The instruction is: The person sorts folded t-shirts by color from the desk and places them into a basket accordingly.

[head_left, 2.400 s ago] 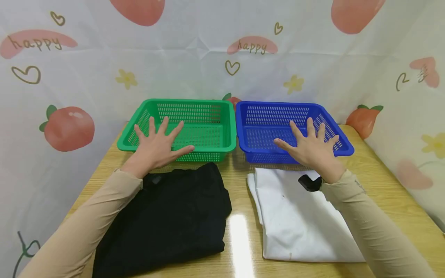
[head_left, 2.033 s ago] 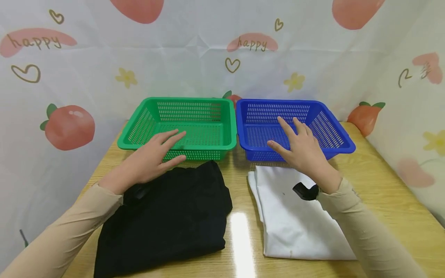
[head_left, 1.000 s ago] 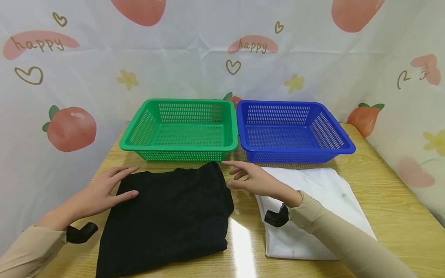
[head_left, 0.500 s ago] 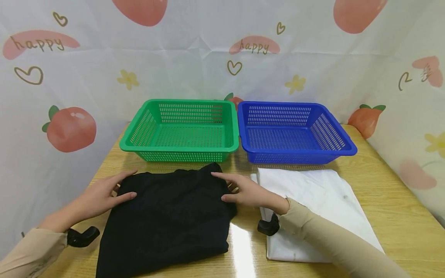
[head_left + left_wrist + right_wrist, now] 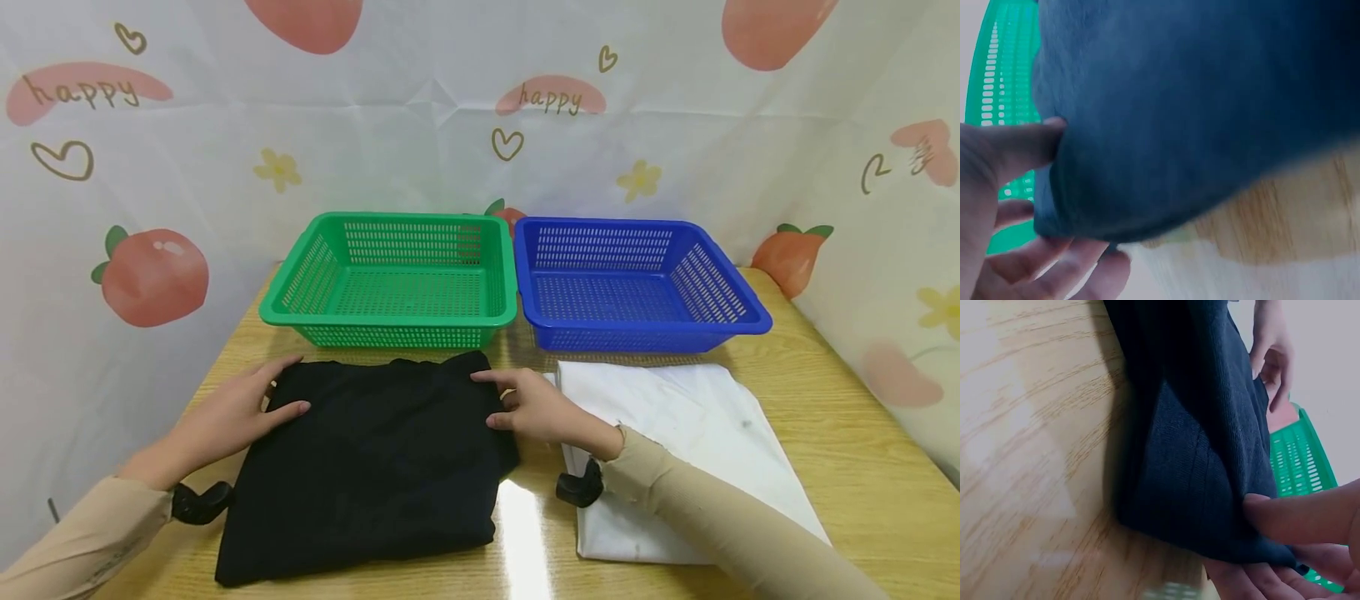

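Note:
A folded black garment point(image 5: 367, 467) lies at the front left of the table. My left hand point(image 5: 228, 417) grips its far left corner; in the left wrist view the thumb point(image 5: 1029, 147) is on top of the dark fabric point(image 5: 1179, 100) with fingers beneath. At the far right corner, my right hand point(image 5: 540, 408) pinches the same garment. Its thumb point(image 5: 1297, 515) presses the upper face of the fabric point(image 5: 1185, 462) in the right wrist view, while the other fingers curl underneath, partly hidden. To the right, a folded white cloth point(image 5: 667, 467) lies partly under the right forearm.
Behind the garment stands a green plastic basket point(image 5: 390, 321), with nothing in it. A blue basket point(image 5: 645, 327), likewise bare inside, sits beside it on the right. Both rest on the wooden table point(image 5: 847, 467) before a printed backdrop point(image 5: 420, 158).
Both hands came down from over the baskets to the black garment's far corners and took hold. Since half a second ago, the garment has shifted slightly right and its near left corner has moved away from me.

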The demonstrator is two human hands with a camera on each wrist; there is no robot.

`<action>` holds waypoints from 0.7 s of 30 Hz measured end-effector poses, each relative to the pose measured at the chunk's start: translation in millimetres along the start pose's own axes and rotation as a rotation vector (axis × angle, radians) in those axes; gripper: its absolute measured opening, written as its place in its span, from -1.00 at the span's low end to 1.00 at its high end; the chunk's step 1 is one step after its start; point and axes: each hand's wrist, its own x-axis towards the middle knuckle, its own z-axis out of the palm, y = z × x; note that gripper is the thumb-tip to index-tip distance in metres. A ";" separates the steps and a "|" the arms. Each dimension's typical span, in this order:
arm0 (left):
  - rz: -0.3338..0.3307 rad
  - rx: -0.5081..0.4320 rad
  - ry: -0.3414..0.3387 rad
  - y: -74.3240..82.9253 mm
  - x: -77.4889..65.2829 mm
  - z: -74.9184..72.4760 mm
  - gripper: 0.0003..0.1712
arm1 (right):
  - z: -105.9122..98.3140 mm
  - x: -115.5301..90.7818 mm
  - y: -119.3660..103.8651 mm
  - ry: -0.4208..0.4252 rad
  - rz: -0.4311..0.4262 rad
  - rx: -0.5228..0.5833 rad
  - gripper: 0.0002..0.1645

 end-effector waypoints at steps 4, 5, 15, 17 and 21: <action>0.028 0.035 0.067 3.2 -1.6 2.9 -0.26 | 0.6 -1.8 -0.5 0.065 -0.031 -0.081 -0.31; 0.044 0.031 0.088 3.0 -2.5 3.7 -0.29 | 1.1 -2.3 -0.6 0.089 -0.046 -0.110 -0.33; 0.128 -0.204 0.118 -5.5 -7.8 7.3 -0.32 | 3.1 -0.5 -1.2 0.167 -0.121 -0.047 -0.43; 0.099 -0.242 0.071 -5.2 -7.4 6.6 -0.34 | 2.0 0.1 -1.4 0.135 -0.087 -0.001 -0.42; 0.069 -0.270 -0.007 -3.4 -7.2 5.6 -0.40 | 0.6 1.6 -2.1 0.065 -0.079 0.018 -0.43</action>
